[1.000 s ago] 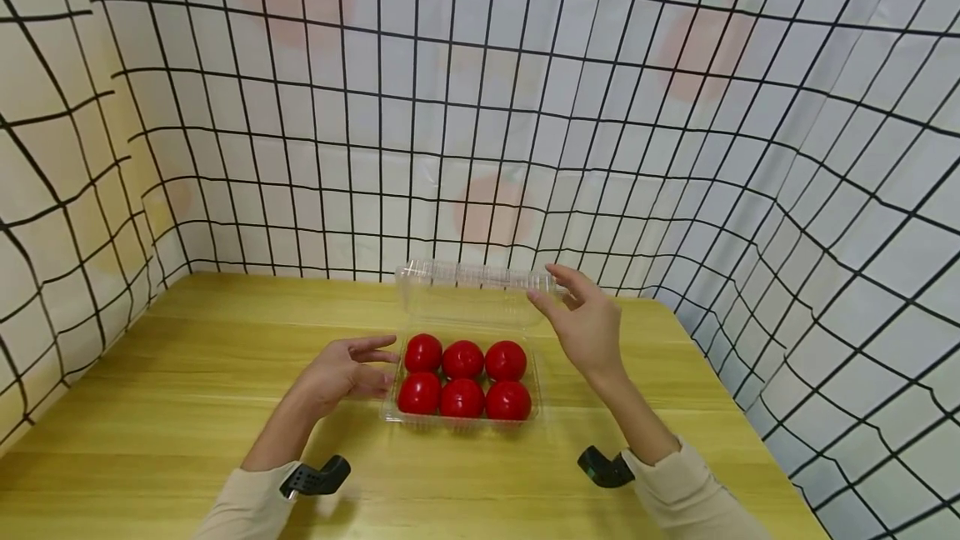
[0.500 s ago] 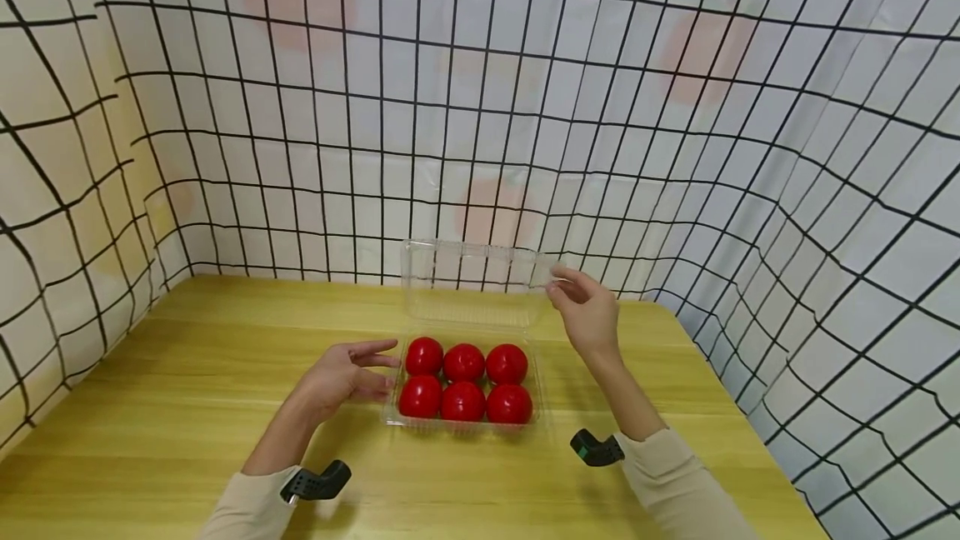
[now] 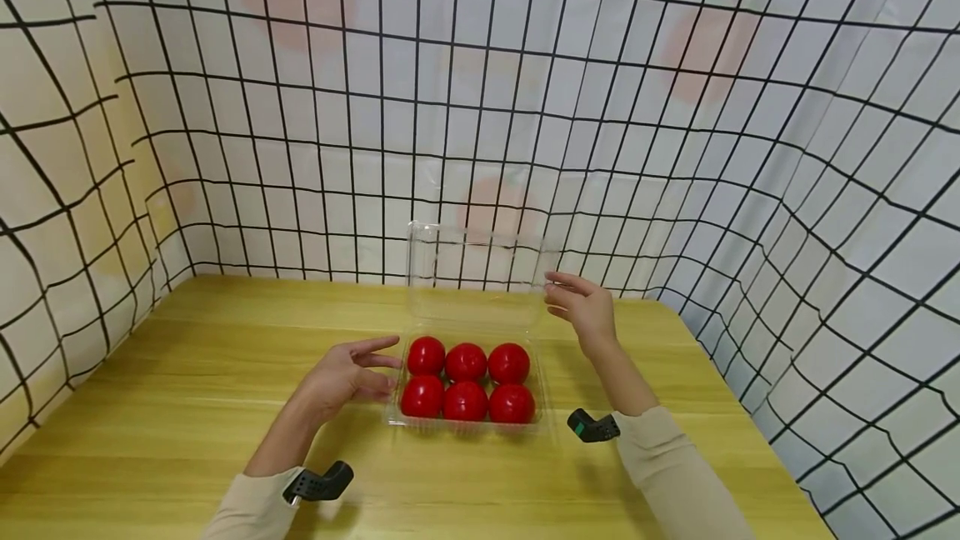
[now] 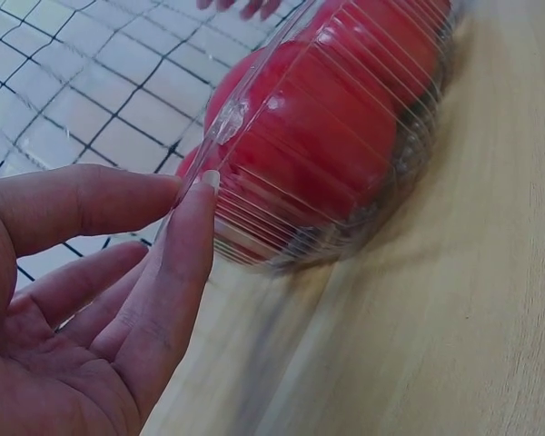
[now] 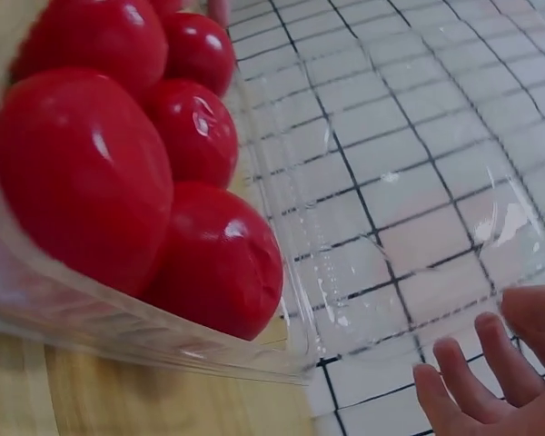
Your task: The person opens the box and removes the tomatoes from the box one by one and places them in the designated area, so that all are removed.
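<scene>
We see a big white cloth [image 3: 480, 132] all around the back and sides, with black lines crossing on it like a net and some pale orange spots. In front of it we see a yellow wooden table [image 3: 465, 486]. The clear box [image 3: 397, 420] sits on the table, near the middle, between the two hands. Its clear lid [image 3: 474, 307] is up at the back of the box, so we can look right inside. Two arms come in from the bottom, and we see a cream sleeve [image 3: 682, 469] on the right one. The left hand [image 3: 345, 375] is at the left side of the box, and in the left wrist view we see its thumb and a finger pinching the thin edge. The right hand [image 3: 588, 311] is up by the right side of the lid. Its fingers are spread a little and wrap around nothing, and we cannot tell if they touch the lid. By each wrist we see a small black gadget [image 3: 321, 482]. Last, we count six shiny red balls [image 3: 466, 362] in the box, three in the back row and three in the front.
</scene>
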Motion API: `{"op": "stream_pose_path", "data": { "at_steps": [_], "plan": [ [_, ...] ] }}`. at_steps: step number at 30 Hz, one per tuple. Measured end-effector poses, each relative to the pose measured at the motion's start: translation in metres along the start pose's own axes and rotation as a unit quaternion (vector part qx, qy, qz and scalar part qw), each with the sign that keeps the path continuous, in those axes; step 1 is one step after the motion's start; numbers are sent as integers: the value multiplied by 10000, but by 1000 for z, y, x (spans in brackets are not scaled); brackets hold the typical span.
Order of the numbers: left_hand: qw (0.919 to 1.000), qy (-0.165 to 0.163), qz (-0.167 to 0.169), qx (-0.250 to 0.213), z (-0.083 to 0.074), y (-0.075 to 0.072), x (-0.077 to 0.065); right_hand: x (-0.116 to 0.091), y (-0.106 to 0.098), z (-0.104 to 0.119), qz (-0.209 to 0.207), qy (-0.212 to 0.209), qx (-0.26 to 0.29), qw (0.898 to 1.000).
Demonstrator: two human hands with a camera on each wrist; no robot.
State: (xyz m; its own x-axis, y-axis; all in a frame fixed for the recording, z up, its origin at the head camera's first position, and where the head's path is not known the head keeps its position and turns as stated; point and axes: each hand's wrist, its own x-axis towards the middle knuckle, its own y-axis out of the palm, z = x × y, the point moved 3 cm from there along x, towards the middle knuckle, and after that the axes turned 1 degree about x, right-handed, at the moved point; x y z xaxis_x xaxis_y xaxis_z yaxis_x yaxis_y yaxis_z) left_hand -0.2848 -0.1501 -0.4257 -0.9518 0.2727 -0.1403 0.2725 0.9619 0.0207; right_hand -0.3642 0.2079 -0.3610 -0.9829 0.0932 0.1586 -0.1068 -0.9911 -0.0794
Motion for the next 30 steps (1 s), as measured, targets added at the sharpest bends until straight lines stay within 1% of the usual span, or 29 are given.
{"op": "stream_pose_path", "data": {
  "at_steps": [3,7,12,15,21,25,30],
  "plan": [
    [10000,-21,-30,-23,1,1,1,6,-1,-7,111,429,278,9986],
    [10000,-52,-33,-17,3,1,2,13,-1,-20,347,1010,493,9931],
    [10000,-55,-42,4,2,1,2,17,2,-39,550,1499,754,9843],
    [10000,-78,-59,15,2,0,1,18,5,-48,534,1658,889,9807],
    [10000,-60,1,77,-1,0,-1,21,9,-58,217,1860,1090,9762],
    [9999,-53,137,15,-4,2,-2,20,9,-60,110,1896,1071,9759],
    [9990,-33,451,12,-6,4,-2,17,8,-62,76,1909,1004,9764]
  ]
}}
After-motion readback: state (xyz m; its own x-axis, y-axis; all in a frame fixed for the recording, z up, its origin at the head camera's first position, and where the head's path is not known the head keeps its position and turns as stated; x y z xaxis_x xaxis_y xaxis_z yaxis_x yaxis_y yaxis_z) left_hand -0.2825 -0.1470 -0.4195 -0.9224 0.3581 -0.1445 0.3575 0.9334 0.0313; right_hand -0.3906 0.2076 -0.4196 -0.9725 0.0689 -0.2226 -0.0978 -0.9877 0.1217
